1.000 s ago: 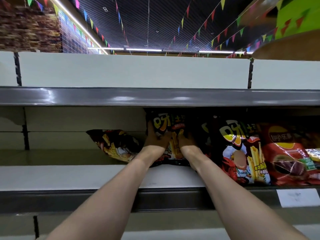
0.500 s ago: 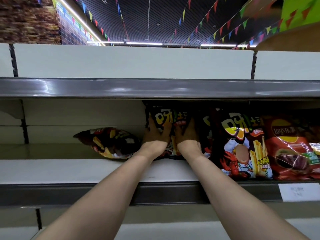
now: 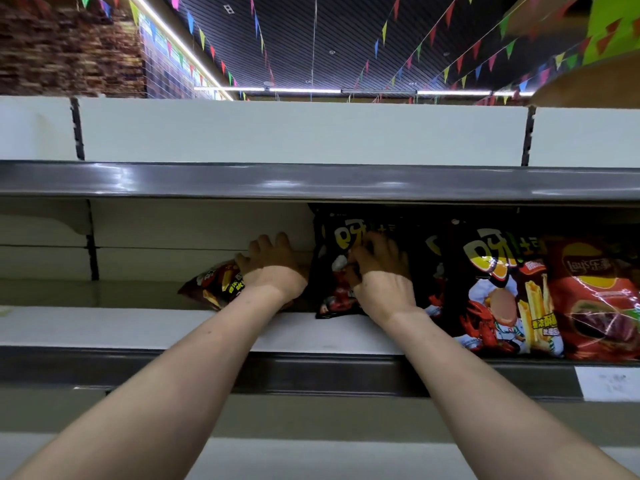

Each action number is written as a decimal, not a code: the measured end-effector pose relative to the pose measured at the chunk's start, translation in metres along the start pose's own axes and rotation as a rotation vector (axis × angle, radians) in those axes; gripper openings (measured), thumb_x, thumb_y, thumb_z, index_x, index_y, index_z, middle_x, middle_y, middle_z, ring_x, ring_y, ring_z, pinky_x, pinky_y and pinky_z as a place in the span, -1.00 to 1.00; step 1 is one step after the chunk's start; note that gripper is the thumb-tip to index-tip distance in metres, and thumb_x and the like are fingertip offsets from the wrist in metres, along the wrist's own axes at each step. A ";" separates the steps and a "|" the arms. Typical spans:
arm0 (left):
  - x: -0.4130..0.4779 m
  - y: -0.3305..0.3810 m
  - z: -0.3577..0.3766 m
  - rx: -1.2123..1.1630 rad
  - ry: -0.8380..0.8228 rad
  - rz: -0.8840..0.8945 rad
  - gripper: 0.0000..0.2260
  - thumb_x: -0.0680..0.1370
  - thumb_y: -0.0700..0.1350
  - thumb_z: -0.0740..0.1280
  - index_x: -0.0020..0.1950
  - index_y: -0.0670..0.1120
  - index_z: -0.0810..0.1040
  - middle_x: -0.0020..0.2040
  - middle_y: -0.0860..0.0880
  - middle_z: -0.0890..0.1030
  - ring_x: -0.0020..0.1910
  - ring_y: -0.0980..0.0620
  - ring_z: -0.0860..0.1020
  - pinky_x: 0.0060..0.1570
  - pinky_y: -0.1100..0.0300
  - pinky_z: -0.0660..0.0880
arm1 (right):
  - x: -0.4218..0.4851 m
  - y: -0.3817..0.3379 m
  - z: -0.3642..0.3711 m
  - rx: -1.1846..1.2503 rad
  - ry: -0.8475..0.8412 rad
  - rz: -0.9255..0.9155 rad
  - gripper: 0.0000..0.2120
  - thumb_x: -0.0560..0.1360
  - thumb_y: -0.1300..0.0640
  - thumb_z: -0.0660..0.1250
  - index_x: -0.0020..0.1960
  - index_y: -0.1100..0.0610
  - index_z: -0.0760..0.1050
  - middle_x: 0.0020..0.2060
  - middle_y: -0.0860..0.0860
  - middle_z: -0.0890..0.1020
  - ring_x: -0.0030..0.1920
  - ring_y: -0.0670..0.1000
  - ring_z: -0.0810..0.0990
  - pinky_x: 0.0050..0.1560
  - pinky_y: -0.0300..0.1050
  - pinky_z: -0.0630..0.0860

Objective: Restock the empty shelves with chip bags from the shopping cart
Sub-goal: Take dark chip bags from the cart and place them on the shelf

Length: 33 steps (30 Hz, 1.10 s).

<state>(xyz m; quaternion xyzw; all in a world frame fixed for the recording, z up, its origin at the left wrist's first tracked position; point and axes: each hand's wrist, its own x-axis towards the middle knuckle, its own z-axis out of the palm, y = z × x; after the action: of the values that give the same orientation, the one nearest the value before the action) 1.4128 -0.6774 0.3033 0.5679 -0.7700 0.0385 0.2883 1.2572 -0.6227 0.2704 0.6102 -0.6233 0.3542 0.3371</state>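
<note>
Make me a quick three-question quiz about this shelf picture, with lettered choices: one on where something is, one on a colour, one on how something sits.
1. Where is the tipped-over bag?
A. On the floor.
B. Left of the black bag, on the same shelf.
C. In a cart.

2. What colour is the bag furthest right?
A. Blue.
B. White.
C. Red.

3. How does the black bag under the right hand sit?
A. Upright.
B. Flat on its face.
C. Hanging from a hook.

Answers: B, it lies on its side by the left hand, left of the black bag. C, its front is mostly red. A, it stands on its bottom edge on the shelf.
</note>
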 end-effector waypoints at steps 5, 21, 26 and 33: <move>0.005 -0.020 -0.012 -0.118 -0.127 -0.089 -0.59 0.56 0.08 0.26 0.35 -0.07 0.41 0.33 -0.17 0.45 0.31 -0.20 0.41 0.35 -0.09 0.32 | 0.006 -0.057 -0.007 0.152 -0.225 0.055 -0.79 0.54 0.16 0.28 0.16 0.16 0.50 0.22 0.15 0.47 0.16 0.24 0.50 0.04 0.02 0.49; -0.029 -0.106 -0.022 -1.240 -0.276 -0.251 0.17 0.01 0.03 0.67 0.53 -0.05 0.19 0.26 -0.13 0.56 0.11 -0.10 0.61 0.16 -0.03 0.54 | 0.002 -0.097 -0.007 1.019 -0.686 0.789 -0.13 0.20 -0.33 0.49 0.27 0.25 0.41 0.09 0.11 0.64 0.04 0.07 0.65 0.10 -0.02 0.58; -0.038 -0.102 -0.036 -1.418 -0.535 -0.236 -0.72 0.44 -0.07 0.43 0.10 -0.14 0.58 -0.04 -0.14 0.65 -0.10 -0.05 0.62 0.05 0.07 0.54 | -0.005 -0.088 -0.013 1.231 -0.599 0.818 -0.31 0.36 -0.07 0.54 0.32 0.27 0.39 0.00 0.14 0.69 -0.07 0.07 0.71 0.02 0.00 0.63; -0.038 -0.088 -0.053 -1.373 -0.596 -0.371 -0.78 0.56 -0.01 0.28 -0.12 -0.16 0.56 -0.35 -0.18 0.64 -0.46 -0.08 0.62 -0.46 0.11 0.60 | -0.008 -0.082 -0.033 1.231 -0.467 0.827 -0.52 0.52 -0.13 0.31 0.34 0.09 0.38 0.29 0.05 0.49 0.23 0.15 0.52 -0.02 0.12 0.64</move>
<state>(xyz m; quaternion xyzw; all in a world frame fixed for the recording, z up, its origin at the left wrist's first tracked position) 1.5208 -0.6551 0.3053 0.3676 -0.5586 -0.6516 0.3582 1.3387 -0.5903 0.2834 0.4642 -0.5463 0.5958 -0.3620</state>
